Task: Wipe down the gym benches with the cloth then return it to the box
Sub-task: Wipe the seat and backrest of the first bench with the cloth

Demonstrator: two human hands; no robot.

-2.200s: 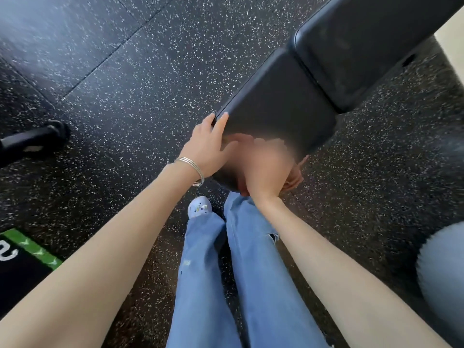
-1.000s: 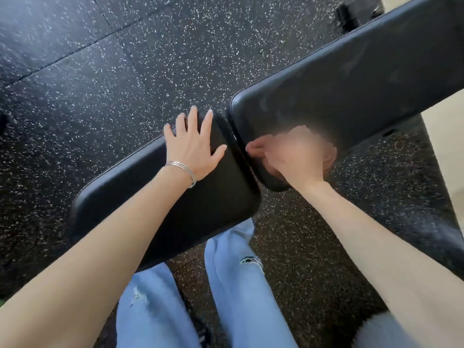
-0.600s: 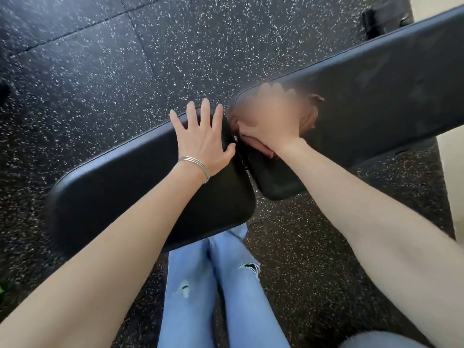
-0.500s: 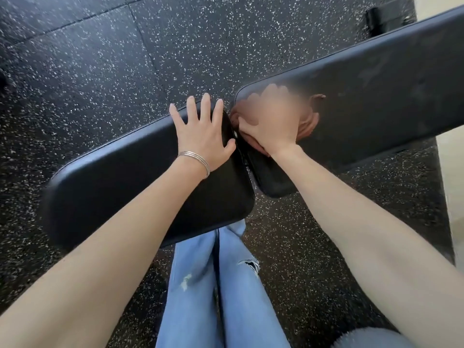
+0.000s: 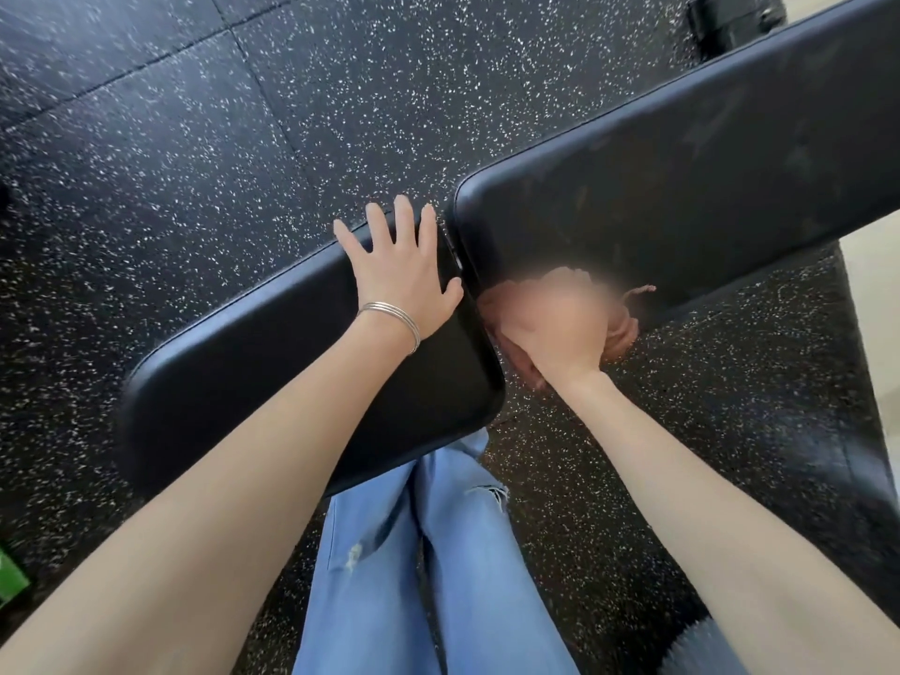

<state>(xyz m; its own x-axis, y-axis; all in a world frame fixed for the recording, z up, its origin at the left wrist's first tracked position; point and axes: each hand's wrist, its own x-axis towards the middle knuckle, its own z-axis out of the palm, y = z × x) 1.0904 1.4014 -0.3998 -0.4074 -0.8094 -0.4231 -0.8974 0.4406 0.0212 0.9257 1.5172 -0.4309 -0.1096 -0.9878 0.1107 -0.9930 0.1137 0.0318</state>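
At the lower left edge of the frame a small green patch shows on the black speckled floor. Right of it, across the middle left, lies the near pad of the gym bench, dark and padded, running from lower left up toward the centre. The left hand rests flat on the upper right end of this pad, palm down, its fingers spread apart and reaching over the far edge; it grips nothing. Thin silver bangles circle the wrist. Below the pad, at bottom centre, the person's legs in light blue jeans stand on the floor.

A narrow gap separates the near pad from the long pad, which stretches to the upper right corner. At this pad's lower left end the right hand is blurred, fingers curled and closed around a reddish-brown cloth, pressing it against the pad's near edge. Bits of cloth stick out on both sides of the hand. The box is not visible.
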